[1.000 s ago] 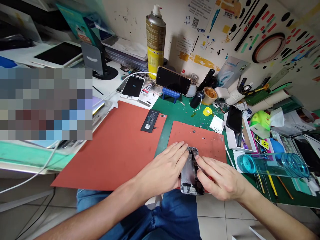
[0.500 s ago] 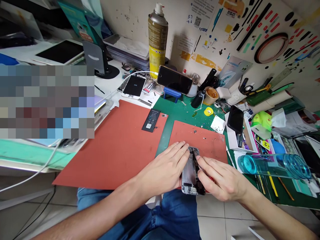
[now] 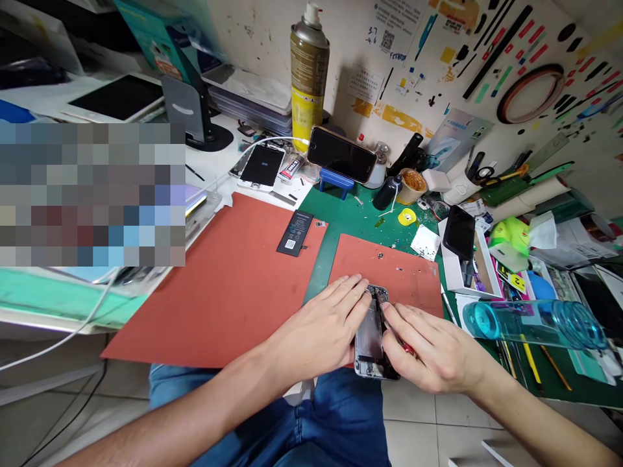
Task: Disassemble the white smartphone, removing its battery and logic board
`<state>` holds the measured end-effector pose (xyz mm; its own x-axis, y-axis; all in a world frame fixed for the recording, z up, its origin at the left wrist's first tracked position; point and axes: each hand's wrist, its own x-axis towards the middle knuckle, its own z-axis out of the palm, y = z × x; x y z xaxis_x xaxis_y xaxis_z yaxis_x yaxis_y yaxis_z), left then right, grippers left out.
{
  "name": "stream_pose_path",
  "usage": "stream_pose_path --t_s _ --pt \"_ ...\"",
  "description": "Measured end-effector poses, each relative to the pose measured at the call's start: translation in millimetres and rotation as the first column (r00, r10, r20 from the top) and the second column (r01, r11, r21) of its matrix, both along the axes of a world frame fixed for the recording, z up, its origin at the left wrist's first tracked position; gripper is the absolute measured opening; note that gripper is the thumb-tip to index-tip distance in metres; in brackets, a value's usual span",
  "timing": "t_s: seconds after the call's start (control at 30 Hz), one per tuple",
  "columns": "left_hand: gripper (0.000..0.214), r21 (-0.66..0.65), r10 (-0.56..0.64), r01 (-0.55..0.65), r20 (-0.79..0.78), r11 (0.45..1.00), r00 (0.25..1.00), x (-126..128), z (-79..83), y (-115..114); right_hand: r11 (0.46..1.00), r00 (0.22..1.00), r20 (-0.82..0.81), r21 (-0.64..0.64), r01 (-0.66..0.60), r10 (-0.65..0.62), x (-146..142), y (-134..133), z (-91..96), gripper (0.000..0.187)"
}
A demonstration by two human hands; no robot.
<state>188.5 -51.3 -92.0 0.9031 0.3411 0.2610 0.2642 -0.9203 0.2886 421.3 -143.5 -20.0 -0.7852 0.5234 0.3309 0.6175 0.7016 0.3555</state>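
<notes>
An opened phone (image 3: 370,344), its metal inside and dark parts showing, lies tilted at the near edge of the right red mat (image 3: 413,272). My left hand (image 3: 331,321) grips its left side, fingers stretched along the upper edge and thumb low by the mat. Over the phone's right half, my right hand (image 3: 428,347) is closed around a slim tool with a red end (image 3: 407,349); its tip is hidden by the fingers. A black phone battery (image 3: 295,233) with a white code label rests on the larger red mat (image 3: 233,285).
Behind the mats, a phone (image 3: 341,155) leans on a blue stand (image 3: 337,183). A tall spray can (image 3: 308,84) stands by the wall. To the right are a white box (image 3: 470,259), a clear blue bottle (image 3: 533,322) lying sideways, and several thin tools. Small screws dot the right mat.
My right fingers have shifted slightly over the phone, and more of the tool's red end shows. My left hand keeps its hold; the battery stays put.
</notes>
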Motion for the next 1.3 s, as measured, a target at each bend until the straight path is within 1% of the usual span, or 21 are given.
stream_pose_path --t_s 0.17,0.27,0.37,0.47,0.6,0.77,0.87,1.0,1.17,1.3 --pt "0.065 -0.021 -0.016 0.016 -0.010 1.000 1.000 0 1.2 1 1.000 0.985 0.172 0.002 -0.008 0.008 -5 4 14.0 0.018" --pt "0.065 -0.029 -0.019 0.018 -0.006 0.999 1.000 1 2.0 1 0.999 0.976 0.216 -0.042 -0.022 0.031 -8 7 20.8 0.017" --pt "0.064 -0.039 -0.016 0.016 0.009 0.999 1.000 1 2.4 0 0.996 0.982 0.184 -0.090 -0.028 0.044 -9 10 21.9 0.013" --pt "0.063 -0.042 -0.014 0.014 0.012 0.999 1.000 1 1.6 0 0.994 0.987 0.151 -0.099 -0.036 0.051 -10 11 18.6 0.013" --pt "0.064 -0.023 -0.016 0.016 0.019 1.000 1.000 1 -0.9 0 0.994 0.987 0.154 -0.106 -0.037 0.054 -13 12 14.6 0.016" --pt "0.062 -0.022 -0.008 0.008 0.032 1.000 0.999 1 -2.5 -1 0.991 0.988 0.146 -0.129 -0.027 0.046 -15 13 16.5 0.018" --pt "0.060 -0.032 -0.002 0.003 0.047 0.999 0.999 1 -2.4 -1 0.990 0.986 0.161 -0.138 -0.027 0.049 -15 13 18.4 0.019" --pt "0.060 -0.005 -0.001 0.001 0.044 1.000 0.999 1 -1.4 -1 0.988 0.982 0.178 -0.152 -0.031 0.058 -15 13 20.3 0.015" --pt "0.057 0.018 0.002 -0.003 0.043 1.000 0.999 2 -0.1 0 0.991 0.971 0.230 -0.133 -0.032 0.062 -15 15 23.6 0.021" --pt "0.057 0.036 0.011 -0.013 0.037 0.999 0.999 3 -1.1 0 0.991 0.971 0.224 -0.122 -0.053 0.079 -14 19 23.2 0.016"
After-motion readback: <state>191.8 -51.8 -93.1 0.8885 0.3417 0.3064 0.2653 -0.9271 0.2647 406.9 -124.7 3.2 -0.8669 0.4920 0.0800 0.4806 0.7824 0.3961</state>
